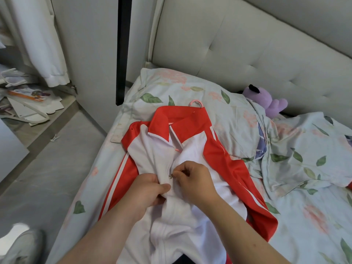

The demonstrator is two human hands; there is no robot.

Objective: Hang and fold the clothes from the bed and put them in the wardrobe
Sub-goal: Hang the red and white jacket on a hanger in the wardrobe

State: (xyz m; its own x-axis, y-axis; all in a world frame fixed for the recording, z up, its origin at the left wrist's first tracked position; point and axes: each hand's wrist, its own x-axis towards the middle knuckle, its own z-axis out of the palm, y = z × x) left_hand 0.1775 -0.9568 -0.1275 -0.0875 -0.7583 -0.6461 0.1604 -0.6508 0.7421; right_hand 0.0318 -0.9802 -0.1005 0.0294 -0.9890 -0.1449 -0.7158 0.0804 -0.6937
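Note:
A red and white zip jacket [192,147] lies front up on the bed [304,216], collar pointing away from me. A pink hanger [196,102] sits inside it, its hook poking out above the collar. My left hand [147,191] grips the bunched white front fabric just below the zip slider. My right hand [194,180] pinches the small metal zipper pull [170,176] at mid-chest. The zip is closed below the slider and open above it up to the collar.
A floral pillow [171,88] and a rumpled floral quilt [304,149] lie beyond and right of the jacket. A purple plush toy [266,101] leans by the padded headboard [238,44]. At the left, the open wardrobe [28,44] holds white clothes above cluttered boxes.

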